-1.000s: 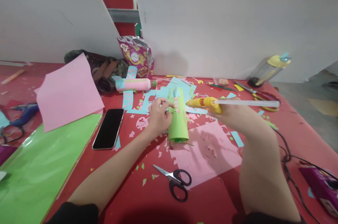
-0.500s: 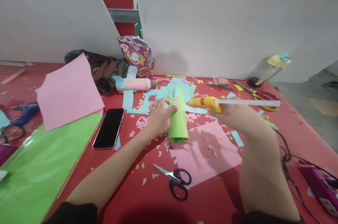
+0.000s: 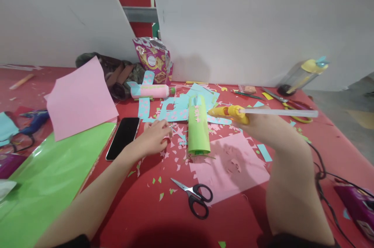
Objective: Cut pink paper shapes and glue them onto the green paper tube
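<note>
My right hand grips a yellow hot glue gun; a long translucent glue stick projects from its back. The gun's nozzle points left, close beside a cylinder wrapped in light green paper. A column of pink paper stars runs along the upper part of this cylinder, which lies on the red table. To its left, my left hand is low over pink star cutouts and scraps, its fingers bent and slightly apart, with nothing clearly held. Black-handled scissors lie in front.
A phone, a pink sheet and green paper lie left. Behind are a pink wrapped bottle and a snack bag. Pliers, a clear bottle and a black cable are at right.
My left hand has let go of the green cylinder and moved left to the scraps. Another pink star shows where its fingers were. The glue gun has stayed beside the cylinder.
</note>
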`<state>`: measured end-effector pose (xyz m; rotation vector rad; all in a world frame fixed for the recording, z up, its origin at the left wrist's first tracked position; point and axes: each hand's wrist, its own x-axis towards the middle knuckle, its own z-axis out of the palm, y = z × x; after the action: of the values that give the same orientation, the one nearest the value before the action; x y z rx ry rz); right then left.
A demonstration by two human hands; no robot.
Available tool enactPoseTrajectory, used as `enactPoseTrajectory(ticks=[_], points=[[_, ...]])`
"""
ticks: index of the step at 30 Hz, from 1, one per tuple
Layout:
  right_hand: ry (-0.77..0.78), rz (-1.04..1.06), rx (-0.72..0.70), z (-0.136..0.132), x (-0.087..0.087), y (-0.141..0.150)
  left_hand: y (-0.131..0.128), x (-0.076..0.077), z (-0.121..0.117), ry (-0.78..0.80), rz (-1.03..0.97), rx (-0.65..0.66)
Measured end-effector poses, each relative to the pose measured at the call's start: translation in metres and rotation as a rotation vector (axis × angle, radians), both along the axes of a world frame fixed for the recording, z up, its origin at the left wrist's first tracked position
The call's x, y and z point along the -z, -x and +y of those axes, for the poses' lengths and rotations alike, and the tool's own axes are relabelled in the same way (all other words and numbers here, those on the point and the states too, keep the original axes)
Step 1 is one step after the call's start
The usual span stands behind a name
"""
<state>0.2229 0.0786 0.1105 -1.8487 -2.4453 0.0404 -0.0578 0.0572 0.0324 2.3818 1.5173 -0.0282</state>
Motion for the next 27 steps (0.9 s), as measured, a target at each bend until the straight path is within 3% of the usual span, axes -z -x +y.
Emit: enactPoseTrajectory(ticks=[6, 12, 20, 27], points=[[0.101, 0.019, -0.02, 0.0, -0.003, 0.003, 0.021, 0.01, -0.013, 0.168, 0.038, 0.065], [0.215, 0.078, -0.044, 0.0, -0.003, 0.007, 0.019, 0.011, -0.016, 0.141, 0.026, 0.051], [0.378, 0.031, 0.064, 0.006, -0.006, 0.013, 0.018, 0.017, -0.016, 0.128, 0.022, 0.04], [0.379, 0.035, 0.072, 0.005, -0.004, 0.013, 0.015, 0.012, -0.017, 0.132, 0.023, 0.058]])
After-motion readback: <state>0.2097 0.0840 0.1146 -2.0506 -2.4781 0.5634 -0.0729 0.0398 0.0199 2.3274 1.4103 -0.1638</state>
